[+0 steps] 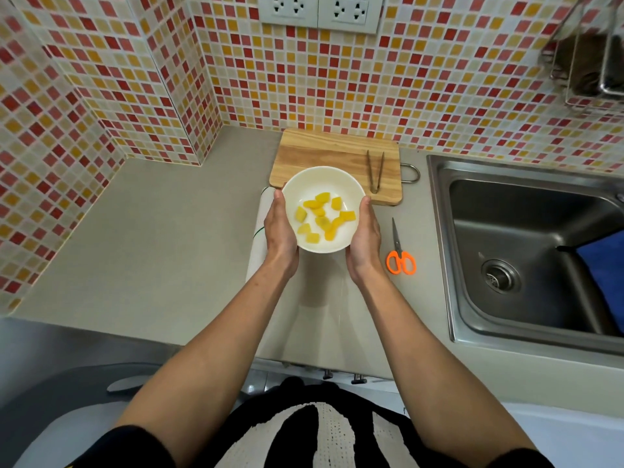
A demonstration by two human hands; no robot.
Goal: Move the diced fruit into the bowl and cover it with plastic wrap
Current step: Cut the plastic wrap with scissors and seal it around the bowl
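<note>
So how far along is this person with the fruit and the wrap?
The moving looks done: the yellow diced fruit lies in the white bowl, and the cutting board holds only the tongs. Now the left hand and right hand cup the bowl's sides. Covering is left: nothing spans the rim yet, and the white roll beside the left hand may be the wrap.

Between the hands, a glossy white ceramic-looking bowl (323, 184). Beyond them, a grained wooden cutting board (324, 153) with metal tongs (375, 172). Right of the right hand, orange plastic-handled scissors (400, 255) and a brushed steel sink (526, 251).
</note>
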